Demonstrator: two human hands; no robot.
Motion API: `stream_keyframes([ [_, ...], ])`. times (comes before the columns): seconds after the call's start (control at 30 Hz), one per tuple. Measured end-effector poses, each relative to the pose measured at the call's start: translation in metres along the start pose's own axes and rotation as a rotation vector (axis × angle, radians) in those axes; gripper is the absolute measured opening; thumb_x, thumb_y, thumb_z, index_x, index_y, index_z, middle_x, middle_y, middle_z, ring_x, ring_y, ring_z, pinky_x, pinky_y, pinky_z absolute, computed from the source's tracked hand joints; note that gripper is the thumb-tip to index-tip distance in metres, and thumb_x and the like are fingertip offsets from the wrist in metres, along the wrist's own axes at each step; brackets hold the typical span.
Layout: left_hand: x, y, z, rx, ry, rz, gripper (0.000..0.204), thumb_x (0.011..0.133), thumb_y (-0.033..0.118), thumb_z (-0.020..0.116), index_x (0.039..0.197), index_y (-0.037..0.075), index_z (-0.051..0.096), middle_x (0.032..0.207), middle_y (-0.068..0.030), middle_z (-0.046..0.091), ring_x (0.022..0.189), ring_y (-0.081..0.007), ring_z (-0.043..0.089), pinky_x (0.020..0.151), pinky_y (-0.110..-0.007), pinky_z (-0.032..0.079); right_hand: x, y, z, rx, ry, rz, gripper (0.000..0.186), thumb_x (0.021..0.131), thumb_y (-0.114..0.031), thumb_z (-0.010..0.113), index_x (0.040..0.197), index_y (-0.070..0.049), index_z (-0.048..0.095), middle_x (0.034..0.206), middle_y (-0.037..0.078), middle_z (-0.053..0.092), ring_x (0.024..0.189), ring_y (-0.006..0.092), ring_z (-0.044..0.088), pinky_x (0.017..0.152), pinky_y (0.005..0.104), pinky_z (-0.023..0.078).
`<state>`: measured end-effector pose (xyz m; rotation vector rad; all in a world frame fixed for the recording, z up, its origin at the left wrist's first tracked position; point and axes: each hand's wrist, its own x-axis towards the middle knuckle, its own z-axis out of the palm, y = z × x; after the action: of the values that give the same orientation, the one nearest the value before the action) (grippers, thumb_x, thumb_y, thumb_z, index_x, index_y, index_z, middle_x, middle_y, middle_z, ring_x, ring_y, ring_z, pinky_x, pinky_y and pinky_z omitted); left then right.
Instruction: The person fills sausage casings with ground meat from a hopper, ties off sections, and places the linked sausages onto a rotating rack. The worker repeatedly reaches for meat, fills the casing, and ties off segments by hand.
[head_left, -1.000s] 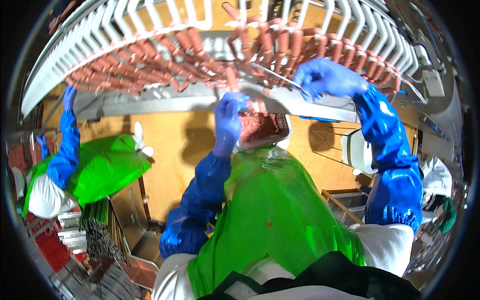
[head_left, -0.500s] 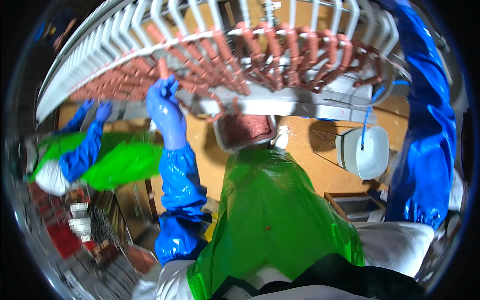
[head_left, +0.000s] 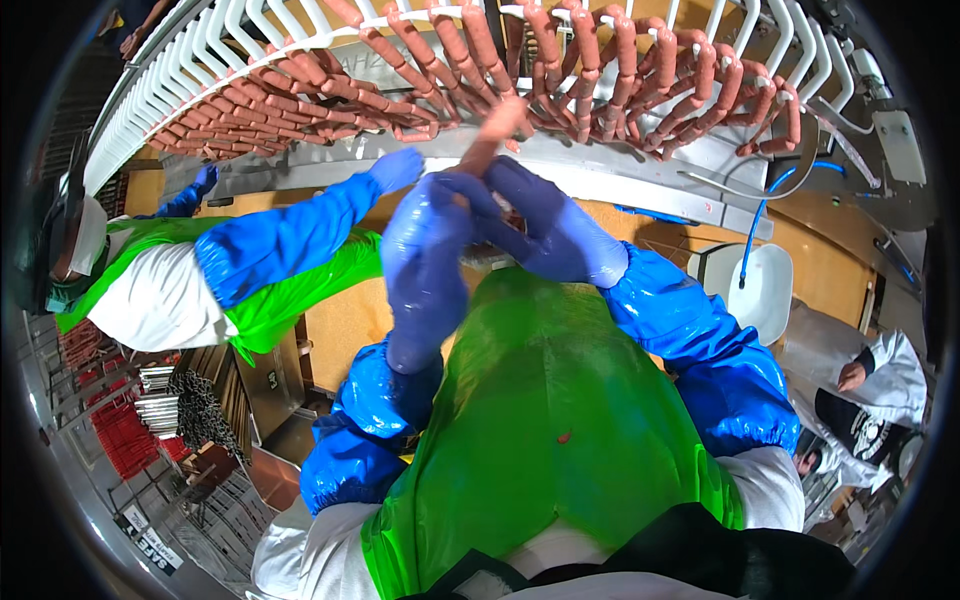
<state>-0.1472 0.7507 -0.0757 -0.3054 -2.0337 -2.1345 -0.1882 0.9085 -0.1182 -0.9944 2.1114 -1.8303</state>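
- Holding one pink sausage (head_left: 492,135) between them, the two hands meet in the middle of the view, up in front of the chest.
- The left hand (head_left: 428,232) wears a blue glove. Its fingers are curled in by the bottom end of the sausage.
- The right hand (head_left: 545,222) is gloved in blue too. It presses against the left hand and wraps around the same end.
- The sausage sticks up out of the hands, tilted to the right. Its top almost reaches the hanging sausages (head_left: 560,70).
- Those sausages dangle in long loops from a curved rack of white hooks (head_left: 230,30) across the top.
- A green apron (head_left: 540,400) covers the person's front, with shiny blue sleeves on both arms.
- Another person's blue gloved hand (head_left: 392,168) reaches in from the left, near the rack.
- A white tub (head_left: 770,290) sits to the right, with a blue hose above it.
- A small white sign (head_left: 160,550) with dark letters lies at the lower left. It is too blurry to make out more.
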Motion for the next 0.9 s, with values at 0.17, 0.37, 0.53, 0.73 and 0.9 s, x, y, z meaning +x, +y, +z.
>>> stream_keyframes([
  [0.17, 0.008, 0.032, 0.009, 0.009, -0.253, -0.157, 0.012, 0.091, 0.000, 0.045, 0.087, -0.001, 0.056, 0.091, -0.0076, 0.058, 0.076, -0.0121, 0.052, 0.069, -0.027, 0.042, -0.003, -0.031, -0.001, 0.235, 0.117, 0.123, 0.039, 0.088, -0.018, 0.062, 0.121, 0.001, 0.052, 0.113, 0.015, 0.056, 0.102, 0.0181, 0.056, 0.089, 0.0307, 0.045],
  [0.37, 0.021, 0.013, -0.007, 0.258, -0.618, 0.236, 0.022, 0.078, -0.002, 0.056, 0.099, 0.002, 0.058, 0.104, -0.0169, 0.061, 0.086, -0.0281, 0.061, 0.076, -0.035, 0.048, -0.049, -0.035, -0.009, 0.164, 0.178, 0.410, 0.022, 0.091, -0.021, 0.061, 0.078, -0.003, 0.061, 0.063, 0.001, 0.061, 0.055, 0.0047, 0.051, 0.051, 0.0236, 0.041],
  [0.53, 0.002, -0.047, 0.021, 0.361, -0.677, 0.375, 0.048, 0.069, 0.004, 0.058, 0.117, 0.006, 0.056, 0.100, -0.0159, 0.061, 0.086, -0.0329, 0.062, 0.073, -0.040, 0.050, -0.069, -0.031, -0.024, 0.064, -0.042, 0.603, 0.036, 0.094, -0.018, 0.052, 0.064, -0.003, 0.063, 0.054, 0.001, 0.059, 0.050, 0.0075, 0.055, 0.049, 0.0222, 0.044],
  [0.73, -0.005, -0.099, 0.034, 0.652, -0.989, 0.306, 0.024, 0.074, 0.014, 0.064, 0.097, 0.007, 0.061, 0.094, -0.0129, 0.061, 0.074, -0.0329, 0.062, 0.063, -0.042, 0.049, -0.083, -0.025, -0.051, -0.054, -0.264, 0.702, 0.046, 0.093, -0.020, 0.052, 0.052, -0.006, 0.064, 0.053, -0.002, 0.061, 0.059, 0.0068, 0.054, 0.071, 0.0236, 0.047],
  [0.9, -0.004, -0.137, 0.044, 0.514, -0.914, 0.471, 0.008, 0.074, 0.014, 0.062, 0.076, 0.007, 0.059, 0.078, -0.0120, 0.057, 0.069, -0.0328, 0.058, 0.063, -0.042, 0.047, -0.111, 0.000, -0.042, 0.009, -0.166, 0.528, 0.044, 0.091, -0.017, 0.054, 0.049, -0.007, 0.062, 0.056, -0.001, 0.060, 0.058, 0.0094, 0.052, 0.070, 0.0258, 0.045],
])
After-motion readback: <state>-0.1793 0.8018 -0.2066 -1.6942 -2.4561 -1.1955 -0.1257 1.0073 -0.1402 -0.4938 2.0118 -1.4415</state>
